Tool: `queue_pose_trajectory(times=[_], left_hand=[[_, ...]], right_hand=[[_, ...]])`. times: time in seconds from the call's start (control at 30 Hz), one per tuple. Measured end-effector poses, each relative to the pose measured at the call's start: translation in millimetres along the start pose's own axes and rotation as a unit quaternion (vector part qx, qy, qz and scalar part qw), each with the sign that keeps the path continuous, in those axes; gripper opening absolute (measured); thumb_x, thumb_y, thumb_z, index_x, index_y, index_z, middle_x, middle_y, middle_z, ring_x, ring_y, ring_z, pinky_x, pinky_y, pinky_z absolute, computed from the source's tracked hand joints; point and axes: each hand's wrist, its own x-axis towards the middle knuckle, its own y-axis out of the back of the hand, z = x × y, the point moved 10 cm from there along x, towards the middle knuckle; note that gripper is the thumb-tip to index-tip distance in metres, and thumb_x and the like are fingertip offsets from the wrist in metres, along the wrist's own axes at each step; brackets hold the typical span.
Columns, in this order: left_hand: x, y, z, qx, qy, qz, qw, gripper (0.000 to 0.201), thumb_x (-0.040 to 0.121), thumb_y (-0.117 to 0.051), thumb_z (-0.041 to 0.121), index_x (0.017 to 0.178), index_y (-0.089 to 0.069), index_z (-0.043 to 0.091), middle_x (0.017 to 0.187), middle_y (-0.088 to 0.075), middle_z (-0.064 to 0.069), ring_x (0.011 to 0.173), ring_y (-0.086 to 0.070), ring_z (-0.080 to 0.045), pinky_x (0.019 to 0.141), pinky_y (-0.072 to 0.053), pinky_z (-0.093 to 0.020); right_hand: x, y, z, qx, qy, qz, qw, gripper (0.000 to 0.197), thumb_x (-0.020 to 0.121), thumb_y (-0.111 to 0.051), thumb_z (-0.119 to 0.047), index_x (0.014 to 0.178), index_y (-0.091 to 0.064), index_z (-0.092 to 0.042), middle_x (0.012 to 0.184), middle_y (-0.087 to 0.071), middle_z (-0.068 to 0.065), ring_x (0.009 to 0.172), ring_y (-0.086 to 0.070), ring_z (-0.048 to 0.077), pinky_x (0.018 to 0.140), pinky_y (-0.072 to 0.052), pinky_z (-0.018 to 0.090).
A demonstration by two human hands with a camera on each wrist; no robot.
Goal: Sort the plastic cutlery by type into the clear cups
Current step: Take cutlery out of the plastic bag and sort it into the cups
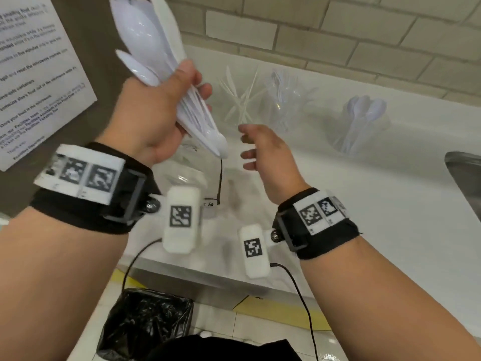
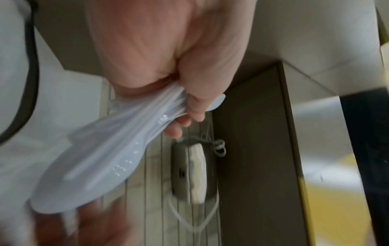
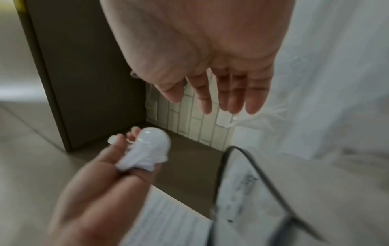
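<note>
My left hand grips a thick bundle of white plastic cutlery raised above the counter, spoon bowls fanning up and left, other ends pointing down right. The left wrist view shows the bundle clamped between fingers and palm. My right hand hovers empty just right of the bundle's lower end, fingers relaxed and spread. Three clear cups stand along the back of the counter: one with knives, one with forks, one with spoons.
White countertop runs to a tiled wall. A metal sink edge lies at the right. A printed notice hangs on the brown panel at left. Clear plastic wrapping lies under my hands. A black-lined bin stands on the floor below.
</note>
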Motion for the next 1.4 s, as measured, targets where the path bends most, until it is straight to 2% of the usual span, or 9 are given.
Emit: queue_pose_trajectory(times=[0.13,0.23,0.33,0.43,0.57,0.7,0.9,1.07,1.4], left_hand=[[-17.5,-48.6,-27.8,0.016,-0.022,-0.038,0.999,0.037,0.087,-0.066,0.006,0.117,-0.051,-0.009,0.084,-0.062,-0.013,0.075,-0.068,-0.017,0.067,-0.057,-0.035],[-19.5,-62.2,-48.8,-0.004,0.004,-0.04,0.999,0.027,0.083,-0.069,0.002,0.106,-0.058,-0.006,0.08,-0.065,-0.013,0.076,-0.068,-0.021,0.072,-0.057,-0.04],[-21.2,-74.0,-70.1,0.012,0.062,-0.069,0.996,0.005,0.082,-0.07,0.002,0.086,-0.067,0.003,0.074,-0.07,-0.008,0.078,-0.07,-0.022,0.078,-0.057,-0.04],[-24.8,-85.1,-88.4,0.043,0.109,-0.112,0.987,0.009,0.084,-0.07,0.009,0.091,-0.068,0.004,0.08,-0.072,-0.008,0.082,-0.071,-0.021,0.068,-0.055,-0.034],[-30.4,-91.7,-97.8,0.056,0.129,-0.136,0.981,0.019,0.089,-0.065,0.018,0.072,-0.071,0.014,0.076,-0.072,-0.005,0.085,-0.068,-0.025,0.078,-0.052,-0.046],[-16.3,-84.7,-90.9,-0.087,0.119,-0.071,0.987,0.014,0.093,-0.058,0.011,0.079,-0.062,0.008,0.066,-0.066,-0.003,0.079,-0.07,-0.021,0.074,-0.057,-0.034],[-15.7,-95.7,-92.6,-0.054,0.091,-0.101,0.989,0.004,0.091,-0.06,0.01,0.089,-0.063,0.012,0.068,-0.067,0.001,0.077,-0.069,-0.016,0.074,-0.056,-0.03],[-13.5,-86.5,-99.3,-0.062,0.124,-0.078,0.987,0.017,0.094,-0.057,0.02,0.08,-0.062,0.011,0.065,-0.064,0.0,0.066,-0.065,-0.017,0.064,-0.056,-0.031],[-48.6,-96.1,-131.3,-0.003,0.238,-0.231,0.943,0.016,0.084,-0.065,0.025,0.088,-0.064,0.01,0.067,-0.061,-0.002,0.053,-0.056,-0.014,0.052,-0.049,-0.027]], right_hand=[[-14.4,-25.7,11.4,0.283,-0.151,-0.115,0.94,0.059,0.093,-0.044,-0.055,0.127,-0.055,-0.009,0.12,-0.064,0.016,0.105,-0.063,0.033,0.095,-0.049,0.047],[-18.6,-12.4,15.1,0.352,-0.169,-0.101,0.915,0.054,0.098,-0.044,-0.045,0.127,-0.054,-0.001,0.111,-0.066,0.018,0.092,-0.068,0.031,0.081,-0.058,0.042],[-21.6,2.5,20.0,0.301,-0.157,-0.096,0.936,0.043,0.098,-0.045,-0.04,0.117,-0.061,-0.005,0.093,-0.068,0.011,0.077,-0.067,0.024,0.057,-0.053,0.03],[-27.5,1.7,28.3,0.273,-0.17,-0.121,0.939,0.035,0.1,-0.043,-0.037,0.102,-0.063,-0.009,0.078,-0.063,0.006,0.066,-0.057,0.017,0.05,-0.04,0.026],[-31.2,5.0,36.8,0.237,-0.176,-0.141,0.945,0.04,0.102,-0.036,-0.036,0.11,-0.06,-0.005,0.079,-0.06,0.008,0.065,-0.056,0.019,0.053,-0.043,0.026],[-38.0,12.5,34.0,0.139,-0.194,-0.192,0.952,0.062,0.099,-0.026,-0.054,0.108,-0.057,-0.001,0.08,-0.061,0.015,0.068,-0.066,0.026,0.057,-0.056,0.029],[-33.1,14.5,25.2,0.135,-0.173,-0.197,0.956,0.054,0.1,-0.027,-0.051,0.107,-0.053,-0.005,0.066,-0.05,0.008,0.048,-0.044,0.015,0.041,-0.035,0.023],[-27.7,33.8,26.3,0.01,-0.14,-0.183,0.973,0.052,0.101,-0.031,-0.046,0.105,-0.061,-0.002,0.082,-0.059,0.013,0.059,-0.057,0.022,0.052,-0.044,0.029],[-1.7,83.9,-43.0,0.005,0.041,-0.062,0.997,0.027,0.092,-0.061,-0.026,0.116,-0.063,-0.012,0.091,-0.057,0.007,0.062,-0.056,0.014,0.054,-0.043,0.027]])
